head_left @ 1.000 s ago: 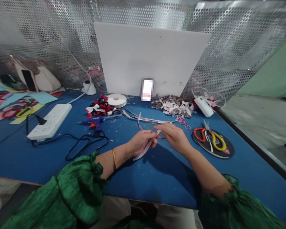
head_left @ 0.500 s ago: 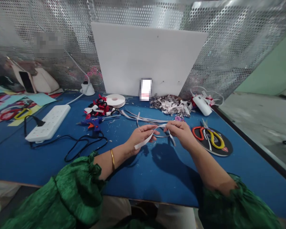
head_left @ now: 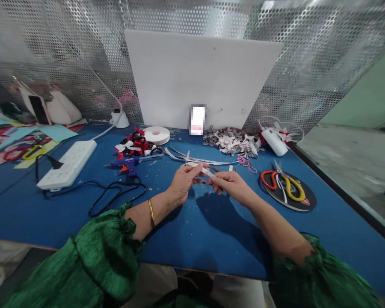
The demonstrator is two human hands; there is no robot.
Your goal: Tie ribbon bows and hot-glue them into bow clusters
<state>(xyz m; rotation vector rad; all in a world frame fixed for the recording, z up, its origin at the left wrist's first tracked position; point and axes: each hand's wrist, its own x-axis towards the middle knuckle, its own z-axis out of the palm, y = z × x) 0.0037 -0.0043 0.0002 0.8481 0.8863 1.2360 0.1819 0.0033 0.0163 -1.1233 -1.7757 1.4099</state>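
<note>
A: What's at the far left?

B: Flat coloured sheets (head_left: pixel 59 131), then a smooth white power strip (head_left: pixel 69 170), long and boxy; any marks on it are too small to read.

A: And next?

B: A blue glue gun (head_left: pixel 128 164) with an orange trigger lies just in front of red, black and white bows (head_left: pixel 133 144). Beside those is a flat, round roll of white ribbon (head_left: pixel 162 137).

A: The hands?

B: The left hand (head_left: pixel 183 182) pinches a pale, narrow ribbon strip (head_left: pixel 207 172) between thumb and fingers. The strip slants down to the right hand (head_left: pixel 232 184), whose thumb and fingertips grip its other end. It's above the blue tabletop (head_left: pixel 192 239).

A: Can you read the phone (head_left: pixel 197 119) behind them?

B: Its screen is blurred out. Right of it sits a crinkly heap of grey and white bows (head_left: pixel 232 143), with thin looped elastics (head_left: pixel 243 161) in front.

A: And furthest right?

B: Scissors with one red and one yellow handle (head_left: pixel 294 188) rest on a black disc (head_left: pixel 308 193); its red-and-white label (head_left: pixel 305 202) is too small to read.
</note>
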